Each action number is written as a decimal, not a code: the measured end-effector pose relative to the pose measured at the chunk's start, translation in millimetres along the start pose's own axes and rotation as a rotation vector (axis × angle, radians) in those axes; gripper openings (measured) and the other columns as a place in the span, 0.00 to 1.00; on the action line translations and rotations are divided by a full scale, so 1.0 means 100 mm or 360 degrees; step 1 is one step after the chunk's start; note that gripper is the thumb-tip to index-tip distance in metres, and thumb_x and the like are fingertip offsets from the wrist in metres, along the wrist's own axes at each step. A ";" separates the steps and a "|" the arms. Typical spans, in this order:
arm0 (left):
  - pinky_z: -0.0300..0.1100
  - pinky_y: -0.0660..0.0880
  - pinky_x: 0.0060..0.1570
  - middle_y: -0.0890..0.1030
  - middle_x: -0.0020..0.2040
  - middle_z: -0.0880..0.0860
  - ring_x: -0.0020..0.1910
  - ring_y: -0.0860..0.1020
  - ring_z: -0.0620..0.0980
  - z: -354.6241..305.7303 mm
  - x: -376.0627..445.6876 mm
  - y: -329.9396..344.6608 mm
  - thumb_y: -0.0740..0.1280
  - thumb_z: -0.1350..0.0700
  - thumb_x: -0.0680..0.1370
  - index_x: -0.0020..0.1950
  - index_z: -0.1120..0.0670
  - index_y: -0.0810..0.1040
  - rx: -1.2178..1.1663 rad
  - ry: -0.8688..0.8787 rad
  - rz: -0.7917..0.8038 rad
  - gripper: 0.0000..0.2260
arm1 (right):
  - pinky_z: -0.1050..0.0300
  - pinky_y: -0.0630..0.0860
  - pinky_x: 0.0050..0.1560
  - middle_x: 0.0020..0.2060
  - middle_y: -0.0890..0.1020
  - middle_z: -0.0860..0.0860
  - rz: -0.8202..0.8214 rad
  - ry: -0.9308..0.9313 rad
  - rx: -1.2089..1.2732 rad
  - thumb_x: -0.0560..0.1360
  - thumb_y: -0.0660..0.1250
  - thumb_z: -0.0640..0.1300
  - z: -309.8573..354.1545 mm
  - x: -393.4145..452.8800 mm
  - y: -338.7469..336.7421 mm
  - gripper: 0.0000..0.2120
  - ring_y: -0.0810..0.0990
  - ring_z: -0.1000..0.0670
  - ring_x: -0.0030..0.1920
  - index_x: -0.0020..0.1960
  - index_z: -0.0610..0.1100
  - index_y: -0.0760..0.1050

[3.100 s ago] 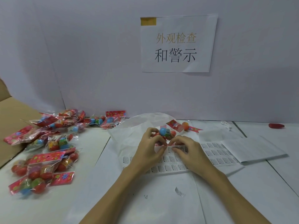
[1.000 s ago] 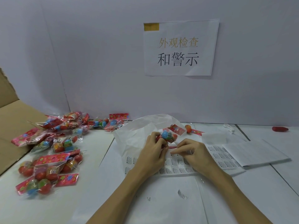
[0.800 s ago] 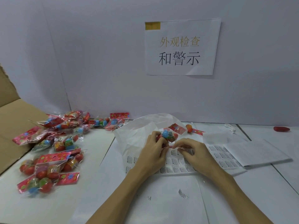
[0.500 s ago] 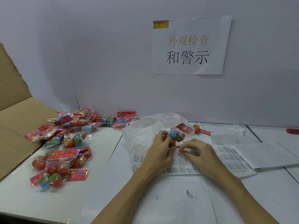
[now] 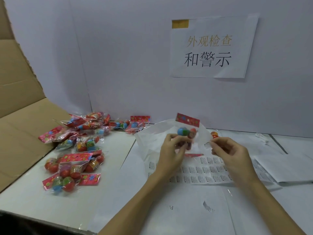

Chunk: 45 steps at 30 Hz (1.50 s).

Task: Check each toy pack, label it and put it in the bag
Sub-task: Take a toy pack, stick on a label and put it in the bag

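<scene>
Over on the far left we see a brown cardboard flap [image 5: 18, 102] leaning in beside the white table [image 5: 105, 184], and on the table next to it a loose heap of toy packs [image 5: 74, 150], clear sleeves with red flowered headers and coloured balls inside, running back to the pale partition wall [image 5: 118, 65]. Moving in, we have the white bag [image 5: 152, 138] lying crumpled at mid-table, its mouth open toward us. Just in front of it the left hand [image 5: 172, 153] holds one toy pack [image 5: 187, 131] lifted off the table, fingers curled round its lower end, red header pointing up. Under both hands lies the label sheet [image 5: 199, 173], rows of small printed stickers. The right hand [image 5: 232, 155] pinches a single label [image 5: 207, 145] between thumb and fingertip, just beside the pack. Above, a paper sign [image 5: 211, 48] with printed characters is stuck to the wall. Far right, folded white sheets [image 5: 284, 168] rest on the table.
</scene>
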<state>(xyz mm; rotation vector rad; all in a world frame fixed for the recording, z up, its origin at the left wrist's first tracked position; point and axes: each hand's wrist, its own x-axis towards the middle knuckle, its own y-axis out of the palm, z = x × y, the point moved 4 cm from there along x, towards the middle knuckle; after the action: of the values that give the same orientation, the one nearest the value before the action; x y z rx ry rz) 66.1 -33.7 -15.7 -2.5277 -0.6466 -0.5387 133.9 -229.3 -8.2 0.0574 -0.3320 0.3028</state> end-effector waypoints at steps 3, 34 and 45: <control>0.46 0.82 0.60 0.82 0.61 0.51 0.55 0.85 0.50 -0.02 0.03 -0.11 0.70 0.60 0.82 0.62 0.50 0.82 -0.0498 -0.0234 -0.0074 0.10 | 0.63 0.82 0.47 0.46 0.87 0.46 -0.0103 0.0159 0.0324 0.77 0.73 0.38 0.02 -0.01 -0.01 0.08 0.85 0.50 0.45 0.55 0.46 0.84; 0.49 0.83 0.56 0.85 0.56 0.53 0.55 0.86 0.56 -0.10 -0.02 -0.05 0.68 0.64 0.83 0.63 0.51 0.80 -0.0978 -0.0256 -0.0017 0.12 | 0.64 0.82 0.47 0.43 0.88 0.52 -0.0032 -0.0074 0.0017 0.76 0.76 0.40 0.06 0.05 0.40 0.04 0.88 0.51 0.45 0.51 0.44 0.85; 0.46 0.83 0.55 0.84 0.56 0.51 0.53 0.86 0.55 -0.14 -0.03 -0.06 0.77 0.59 0.77 0.63 0.48 0.80 -0.0899 -0.0226 -0.0042 0.17 | 0.61 0.83 0.48 0.43 0.88 0.51 -0.0021 -0.0099 -0.0009 0.76 0.76 0.39 0.05 0.04 0.42 0.04 0.88 0.51 0.45 0.51 0.44 0.85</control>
<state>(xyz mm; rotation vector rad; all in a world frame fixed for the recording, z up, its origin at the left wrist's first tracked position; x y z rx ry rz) 57.0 -37.8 -3.7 -3.1127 -0.6474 -0.6242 123.1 -188.3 -1.7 0.0638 -0.3938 0.2877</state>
